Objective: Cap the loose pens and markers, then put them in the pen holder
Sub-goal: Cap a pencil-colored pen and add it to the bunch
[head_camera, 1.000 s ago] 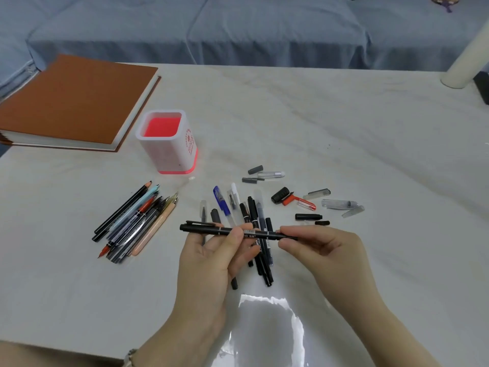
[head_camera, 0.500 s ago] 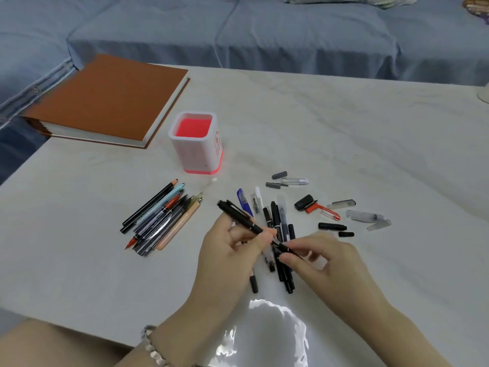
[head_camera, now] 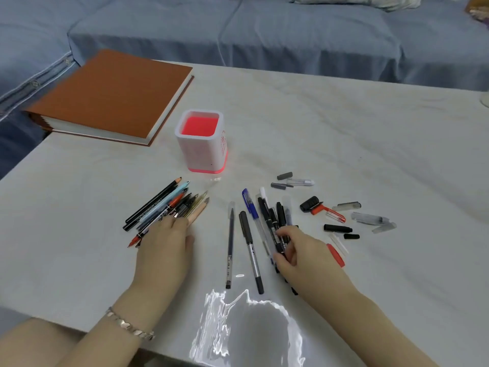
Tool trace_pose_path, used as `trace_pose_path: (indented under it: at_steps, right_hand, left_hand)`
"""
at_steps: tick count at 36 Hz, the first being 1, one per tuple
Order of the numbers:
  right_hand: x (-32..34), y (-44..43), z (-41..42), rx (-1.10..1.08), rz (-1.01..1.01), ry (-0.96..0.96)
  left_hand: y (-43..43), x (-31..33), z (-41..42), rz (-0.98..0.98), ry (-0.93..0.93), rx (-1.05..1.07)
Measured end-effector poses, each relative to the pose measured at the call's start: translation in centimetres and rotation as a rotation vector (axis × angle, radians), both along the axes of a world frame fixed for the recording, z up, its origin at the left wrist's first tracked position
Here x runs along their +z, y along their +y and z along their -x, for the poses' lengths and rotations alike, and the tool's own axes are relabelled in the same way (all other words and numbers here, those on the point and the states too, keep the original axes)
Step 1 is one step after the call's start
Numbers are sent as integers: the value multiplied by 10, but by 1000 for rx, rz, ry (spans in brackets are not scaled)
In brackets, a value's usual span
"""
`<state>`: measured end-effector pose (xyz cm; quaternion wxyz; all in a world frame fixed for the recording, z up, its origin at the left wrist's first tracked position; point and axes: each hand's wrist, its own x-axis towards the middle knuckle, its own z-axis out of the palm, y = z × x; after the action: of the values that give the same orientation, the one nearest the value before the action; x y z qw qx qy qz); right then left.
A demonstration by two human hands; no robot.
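Observation:
A white pen holder (head_camera: 201, 149) with a red inside stands upright behind the pens, with nothing in it. Left of centre lies a bundle of pens and pencils (head_camera: 164, 205); my left hand (head_camera: 164, 247) rests palm down on its near end. In the middle is a second heap of pens (head_camera: 254, 210), among them a blue one, a grey one (head_camera: 250, 250) and a thin black one (head_camera: 230, 247). My right hand (head_camera: 299, 252) curls its fingers around a black pen (head_camera: 274, 221) in that heap. Several loose caps (head_camera: 337, 228) lie scattered to the right.
A thick brown book (head_camera: 113, 94) lies at the table's back left corner. A red cap (head_camera: 336, 255) sits just right of my right hand. A blue sofa (head_camera: 291, 30) runs behind the table. Glare marks the table's near edge.
The black pen that both hands held in the air is down. My left hand moved left onto the bundle, and my right hand dropped onto the middle heap.

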<state>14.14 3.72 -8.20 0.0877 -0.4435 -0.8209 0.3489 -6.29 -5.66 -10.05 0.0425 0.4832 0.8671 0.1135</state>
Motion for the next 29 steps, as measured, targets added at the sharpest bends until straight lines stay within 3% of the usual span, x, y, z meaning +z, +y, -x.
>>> trace_pose_path:
  at_steps: [8, 15, 20, 25, 29]
  right_hand:
    - [-2, 2, -6, 29, -8, -37]
    - [-5, 39, -46, -81, -101, -110]
    - [-8, 90, -63, -170, -254, -227]
    - [-8, 116, -66, -237, -151, -479]
    - [-14, 115, -69, -255, -145, -483]
  left_hand:
    - [12, -8, -9, 20, -49, -17]
    - [23, 16, -33, -156, -350, -23]
    - [24, 29, -46, -241, -446, -83]
    - [25, 32, -52, -261, -548, -110]
    - [24, 30, -58, -251, -638, -111]
